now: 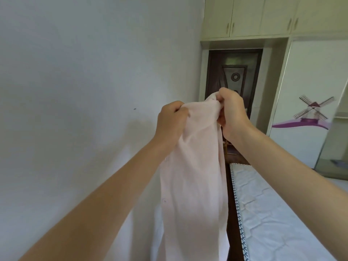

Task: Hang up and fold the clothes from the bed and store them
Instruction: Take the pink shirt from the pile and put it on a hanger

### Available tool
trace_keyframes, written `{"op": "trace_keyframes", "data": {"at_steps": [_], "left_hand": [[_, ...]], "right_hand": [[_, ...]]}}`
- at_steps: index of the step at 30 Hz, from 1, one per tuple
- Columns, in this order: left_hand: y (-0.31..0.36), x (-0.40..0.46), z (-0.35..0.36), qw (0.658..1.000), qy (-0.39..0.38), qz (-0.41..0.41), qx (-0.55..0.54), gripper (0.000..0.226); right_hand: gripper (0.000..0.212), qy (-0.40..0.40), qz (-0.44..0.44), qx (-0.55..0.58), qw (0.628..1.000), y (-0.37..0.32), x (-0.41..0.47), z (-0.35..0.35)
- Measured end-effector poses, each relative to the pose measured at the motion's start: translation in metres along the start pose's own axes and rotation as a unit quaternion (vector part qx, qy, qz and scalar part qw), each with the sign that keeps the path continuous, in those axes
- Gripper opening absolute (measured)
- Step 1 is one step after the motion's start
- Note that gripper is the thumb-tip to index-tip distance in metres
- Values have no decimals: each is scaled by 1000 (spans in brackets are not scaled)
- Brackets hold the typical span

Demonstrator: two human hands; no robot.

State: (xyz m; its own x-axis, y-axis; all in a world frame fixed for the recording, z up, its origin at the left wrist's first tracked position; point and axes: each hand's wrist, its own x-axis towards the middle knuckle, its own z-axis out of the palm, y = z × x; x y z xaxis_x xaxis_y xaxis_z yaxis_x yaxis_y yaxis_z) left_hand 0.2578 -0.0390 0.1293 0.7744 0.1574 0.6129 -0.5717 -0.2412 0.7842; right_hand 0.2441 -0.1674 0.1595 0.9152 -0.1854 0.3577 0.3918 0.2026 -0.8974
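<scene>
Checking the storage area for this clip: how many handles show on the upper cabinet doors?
4, in two pairs: one pair on the cabinet doors above the dark door, another further right. More may lie outside the frame.

Shirt [194,166] hangs between wall [75,91] left and mattress [278,213] right.

This is a bedroom in a home. A quilted mattress [278,219] with a patterned edge fills the lower right of the frame. A pale wardrobe [308,102] with a windmill decal stands at the right, overhead cupboards [250,16] run along the top, and a dark panelled door [235,76] sits centre right beside a plain white wall [84,81].
</scene>
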Motion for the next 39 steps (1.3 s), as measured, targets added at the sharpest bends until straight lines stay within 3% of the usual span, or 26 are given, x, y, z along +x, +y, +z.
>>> {"op": "trace_keyframes", "data": {"at_steps": [12,20,26,31,39], "left_hand": [[-67,148,143,995,-59,5,-82,21],[-113,230,226,989,-81,-6,-127,24],[-161,295,294,985,-88,-3,-150,40],[-218,352,349,988,-84,46,-125,43],[-300,457,443,983,-117,79,-114,43]], "right_hand": [[15,-2,-47,-40,998,29,191,-64],[22,20,-68,-50,996,52,304,-103],[27,39,-74,-61,995,83,389,-136],[11,50,-56,-81,994,124,469,-156],[21,58,-50,-115,990,170,604,-197]]}}
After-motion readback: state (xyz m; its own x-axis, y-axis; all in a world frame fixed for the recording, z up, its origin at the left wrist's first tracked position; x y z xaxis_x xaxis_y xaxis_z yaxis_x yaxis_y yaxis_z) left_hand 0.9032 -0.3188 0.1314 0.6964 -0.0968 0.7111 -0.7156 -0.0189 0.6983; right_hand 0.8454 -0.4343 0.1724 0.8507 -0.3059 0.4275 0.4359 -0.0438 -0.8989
